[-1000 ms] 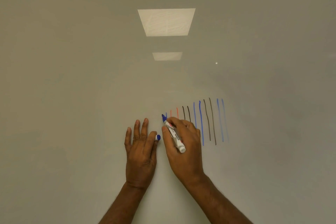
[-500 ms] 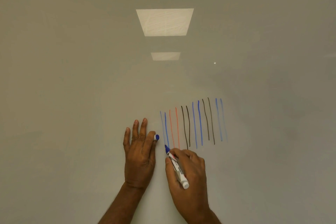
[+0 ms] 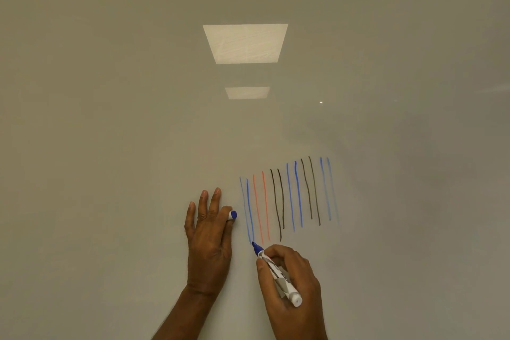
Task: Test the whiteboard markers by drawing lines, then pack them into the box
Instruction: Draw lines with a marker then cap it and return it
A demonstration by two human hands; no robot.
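My right hand (image 3: 292, 281) is closed around the blue marker (image 3: 276, 273), and its tip has slid further down, now touching the whiteboard (image 3: 110, 119) just below the leftmost of the drawn lines (image 3: 287, 199). Left of those lines, my left hand (image 3: 209, 234) stays flat on the board, fingers spread, the blue cap (image 3: 232, 215) pinched at its thumb side.
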